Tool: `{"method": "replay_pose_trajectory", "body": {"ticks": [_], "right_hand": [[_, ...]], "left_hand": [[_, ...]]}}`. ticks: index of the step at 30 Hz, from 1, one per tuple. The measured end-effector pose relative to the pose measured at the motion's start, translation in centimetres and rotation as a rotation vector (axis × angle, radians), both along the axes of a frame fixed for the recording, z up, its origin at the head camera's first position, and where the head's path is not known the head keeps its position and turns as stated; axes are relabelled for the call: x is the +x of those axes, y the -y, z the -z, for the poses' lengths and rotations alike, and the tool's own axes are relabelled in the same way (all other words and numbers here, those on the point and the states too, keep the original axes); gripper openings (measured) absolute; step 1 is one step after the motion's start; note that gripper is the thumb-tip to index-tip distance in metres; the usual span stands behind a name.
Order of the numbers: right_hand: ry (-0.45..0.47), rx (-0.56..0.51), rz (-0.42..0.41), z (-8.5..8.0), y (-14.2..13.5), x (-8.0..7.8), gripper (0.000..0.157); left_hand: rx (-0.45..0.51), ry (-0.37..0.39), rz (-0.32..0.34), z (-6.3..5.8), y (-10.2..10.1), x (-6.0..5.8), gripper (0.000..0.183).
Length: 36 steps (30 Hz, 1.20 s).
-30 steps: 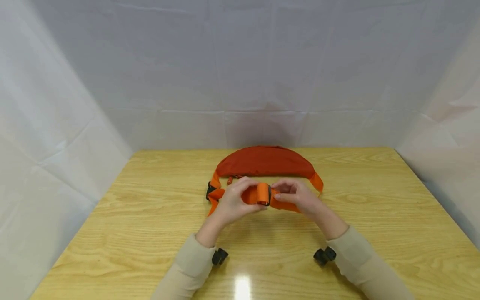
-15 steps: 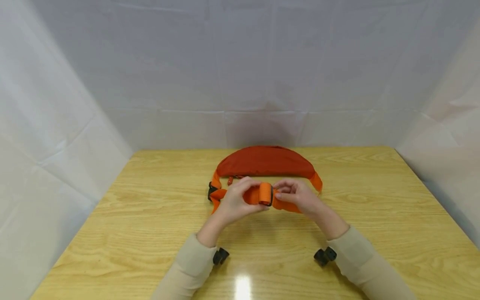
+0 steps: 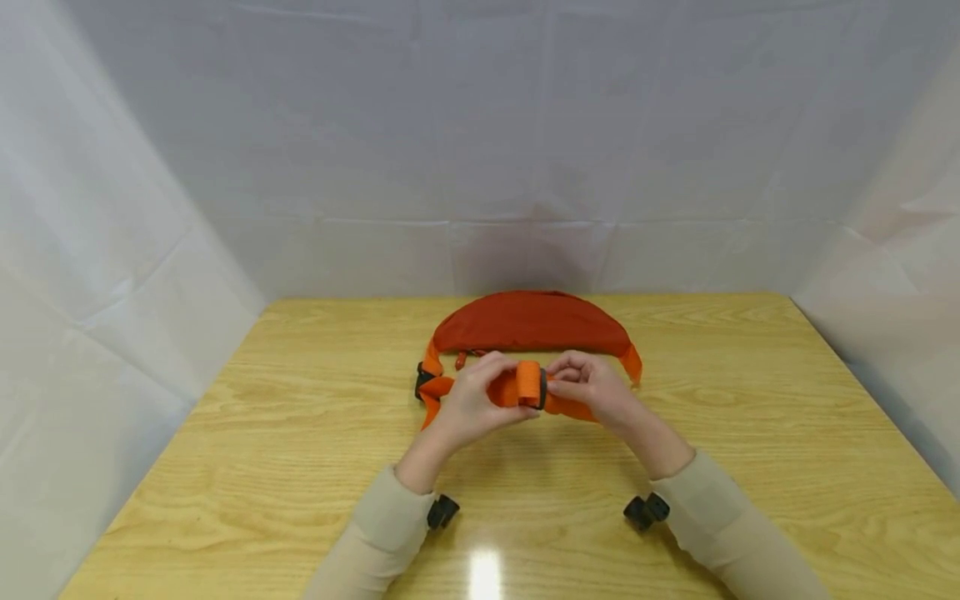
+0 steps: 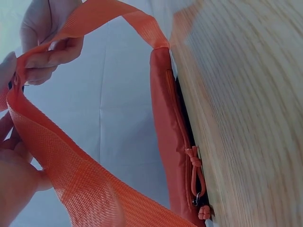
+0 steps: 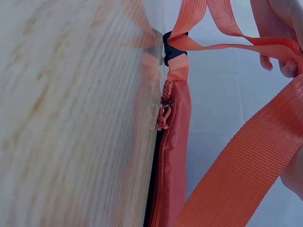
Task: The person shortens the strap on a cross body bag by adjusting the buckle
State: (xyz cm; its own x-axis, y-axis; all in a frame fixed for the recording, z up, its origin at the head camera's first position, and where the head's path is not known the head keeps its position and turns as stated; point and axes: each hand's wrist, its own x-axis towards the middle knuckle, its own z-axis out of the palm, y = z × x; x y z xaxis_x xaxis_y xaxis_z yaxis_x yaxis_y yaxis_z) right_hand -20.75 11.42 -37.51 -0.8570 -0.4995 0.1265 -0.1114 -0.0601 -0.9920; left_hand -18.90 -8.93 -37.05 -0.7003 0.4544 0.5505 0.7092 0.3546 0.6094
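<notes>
A rust-red waist bag (image 3: 531, 322) lies on the wooden table (image 3: 300, 433), its orange webbing strap (image 3: 517, 390) running round in front. Both hands hold the strap just above the table, in front of the bag. My left hand (image 3: 472, 398) grips the strap left of a black slider (image 3: 542, 387), where the strap loops over. My right hand (image 3: 592, 387) pinches the strap at the slider's right side. The left wrist view shows the strap (image 4: 71, 179) and the bag's zipper pull (image 4: 195, 176). The right wrist view shows the strap (image 5: 246, 165) and the black buckle (image 5: 171, 49) at the bag's end.
A black buckle (image 3: 422, 382) sits at the bag's left end. White sheeting (image 3: 480, 150) walls in the table at the back and both sides. Bare wood lies to the left, right and front of the hands.
Both hands and the looped strap have shifted very slightly away from me, toward the bag. The grips are unchanged.
</notes>
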Motion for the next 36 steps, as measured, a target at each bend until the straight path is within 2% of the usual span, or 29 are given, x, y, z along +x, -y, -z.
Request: {"method": "replay_pose_trajectory", "body": {"ticks": [4,11,20,28,36], "right_hand": [[-0.035,0.008,0.014,0.22,-0.03,-0.07,0.008],[-0.032,-0.008,-0.05,0.36,-0.76,-0.14,0.022],[-0.035,0.039,-0.04,0.05,-0.73,-0.02,0.029],[-0.013,0.006,-0.072,0.07,-0.62,0.03,0.031],[-0.063,0.016,-0.078,0.19,-0.57,0.33,0.045]], "left_hand": [[-0.007,-0.004,0.0,-0.08,0.01,0.0,0.045],[-0.012,-0.009,-0.026,-0.22,0.26,0.09,0.044],[-0.027,-0.021,0.011,-0.1,0.08,-0.11,0.046],[-0.033,-0.044,0.032,0.05,-0.17,-0.25,0.045],[-0.051,-0.018,-0.007,0.06,-0.05,-0.19,0.048]]}}
